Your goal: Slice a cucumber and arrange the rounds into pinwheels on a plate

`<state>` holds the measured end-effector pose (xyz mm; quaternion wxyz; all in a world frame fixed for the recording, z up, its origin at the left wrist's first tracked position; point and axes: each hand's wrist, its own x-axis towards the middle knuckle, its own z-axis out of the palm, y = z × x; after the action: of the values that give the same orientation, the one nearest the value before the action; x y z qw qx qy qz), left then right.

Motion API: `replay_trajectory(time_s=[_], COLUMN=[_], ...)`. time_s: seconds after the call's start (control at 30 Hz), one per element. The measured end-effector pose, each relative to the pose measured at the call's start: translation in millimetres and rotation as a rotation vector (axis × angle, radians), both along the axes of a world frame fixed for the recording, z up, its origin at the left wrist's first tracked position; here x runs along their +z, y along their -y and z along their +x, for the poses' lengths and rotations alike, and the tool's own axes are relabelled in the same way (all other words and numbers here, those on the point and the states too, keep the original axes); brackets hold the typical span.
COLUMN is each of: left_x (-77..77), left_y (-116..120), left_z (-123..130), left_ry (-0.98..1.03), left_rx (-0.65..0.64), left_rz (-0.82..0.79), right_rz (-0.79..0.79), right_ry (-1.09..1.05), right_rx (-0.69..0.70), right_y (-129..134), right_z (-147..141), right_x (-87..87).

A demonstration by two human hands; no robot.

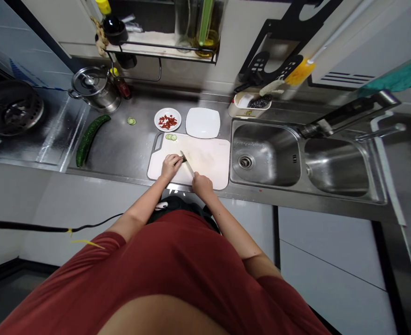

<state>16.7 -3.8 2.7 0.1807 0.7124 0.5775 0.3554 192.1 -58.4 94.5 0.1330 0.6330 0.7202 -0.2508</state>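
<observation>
A white cutting board (208,163) lies on the steel counter. My right hand (202,184) is closed around the handle of a knife (187,164), whose blade points up and left over the board. My left hand (171,166) is closed on a small dark green piece (183,159), perhaps cucumber, right beside the blade; the fingers hide most of it. A few pale green cucumber slices (171,137) rest at the board's top left. Behind the board stand a round plate (158,125) of chopped red pieces and a bare white square plate (203,123).
A whole cucumber (89,139) and more slices (131,121) lie on the left of the counter. Behind them is a steel pot (95,90) beside a red bottle (123,87). A double sink (268,151) with a tap (345,114) adjoins the board's right side.
</observation>
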Motion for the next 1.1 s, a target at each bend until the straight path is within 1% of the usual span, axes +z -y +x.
replay_trajectory(time_s=[0.4, 0.73, 0.9, 1.1], left_x=[0.9, -2.2, -1.2, -3.0], left_y=[0, -1, -1, -1], left_z=[0, 0, 0, -1], left_ry=[-0.003, 0.0, -0.012, -0.014], left_rx=[0.01, -0.005, -0.005, -0.002], left_rz=[-0.009, 0.029, 0.0, 0.022], right_rz=[0.012, 0.036, 0.031, 0.005], right_ry=[-0.021, -0.026, -0.013, 0.011], right_rx=[0.01, 0.007, 0.019, 0.026], right_y=[-11, -26, -20, -12], right_z=[-6, -18, -13, -6], right_x=[1.3, 0.2, -1.0, -1.2])
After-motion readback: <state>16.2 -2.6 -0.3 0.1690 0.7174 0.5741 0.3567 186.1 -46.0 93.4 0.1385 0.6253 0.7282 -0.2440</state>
